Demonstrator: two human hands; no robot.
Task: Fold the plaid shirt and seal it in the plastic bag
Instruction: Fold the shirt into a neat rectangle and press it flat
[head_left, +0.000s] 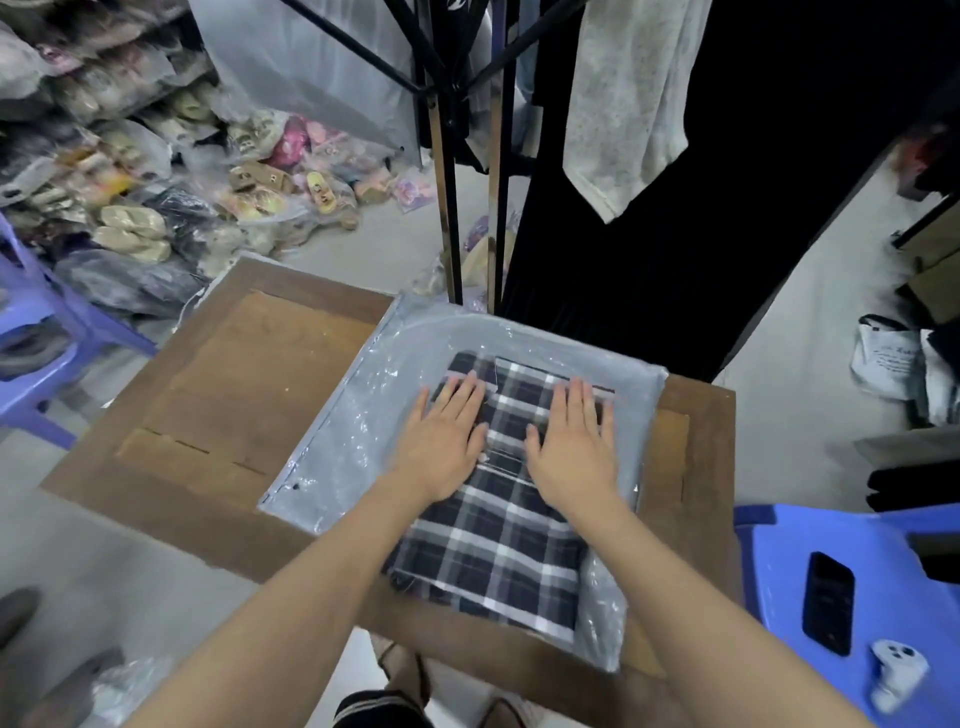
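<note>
Head view: the folded plaid shirt is lying on the brown wooden table, and all positions below are being given relative to this shirt. The plastic bag is lying flat on the table around the shirt; the far end of the shirt is sitting inside the bag under the clear film, while the near end is lying at the bag's near edge, where it is not possible to tell whether it is covered. The left hand is resting palm down on the far left part of the shirt, its grip spread flat with fingers extended and pinching nothing. The right hand is resting palm down on the far right part of the shirt, just beside the left hand, its grip likewise spread flat. A blue plastic stool is standing to the right of the shirt, carrying a dark phone.
</note>
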